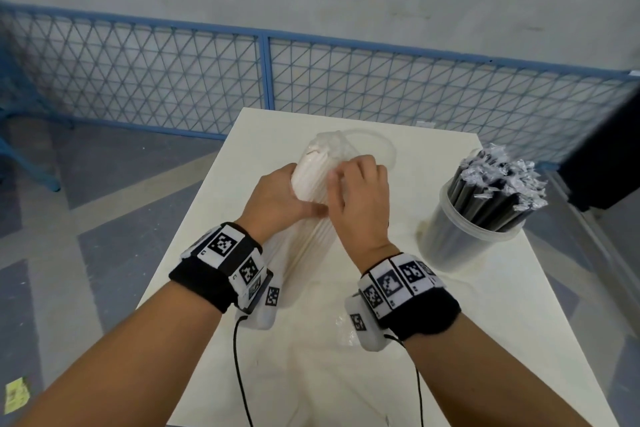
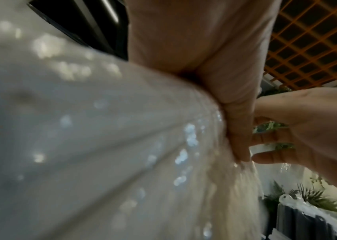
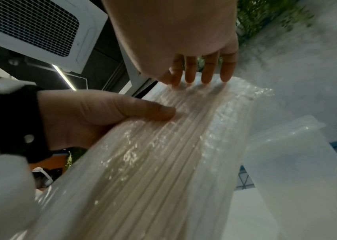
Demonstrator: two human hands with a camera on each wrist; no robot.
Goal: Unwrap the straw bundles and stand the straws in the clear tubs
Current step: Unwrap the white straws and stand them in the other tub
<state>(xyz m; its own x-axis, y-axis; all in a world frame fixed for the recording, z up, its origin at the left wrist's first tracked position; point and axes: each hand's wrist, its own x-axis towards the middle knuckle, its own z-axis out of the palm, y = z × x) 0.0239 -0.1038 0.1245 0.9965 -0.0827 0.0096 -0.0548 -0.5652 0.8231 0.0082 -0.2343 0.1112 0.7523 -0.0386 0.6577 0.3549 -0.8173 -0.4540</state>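
Observation:
A bundle of white straws (image 1: 311, 218) in clear plastic wrap stands tilted on the white table (image 1: 467, 340). My left hand (image 1: 277, 198) grips its upper part, with the thumb (image 3: 147, 110) pressed on the front. From the right, my right hand (image 1: 356, 191) curls over the bundle, its fingertips (image 3: 204, 76) on the wrap near the bunched top (image 1: 329, 142). The left wrist view shows the bundle (image 2: 101, 146) up close, with my left thumb (image 2: 237, 129) and right hand (image 2: 311, 129) on it. An empty clear tub (image 1: 381, 146) stands just behind the bundle. A second tub (image 1: 464, 239) at the right holds black straws (image 1: 495, 191).
A loose scrap of clear plastic (image 1: 346, 326) lies on the table near my right wrist. The table's left edge runs close beside my left forearm. A blue mesh fence (image 1: 263, 80) stands beyond the far edge. A dark object (image 1: 609, 156) sits at the far right.

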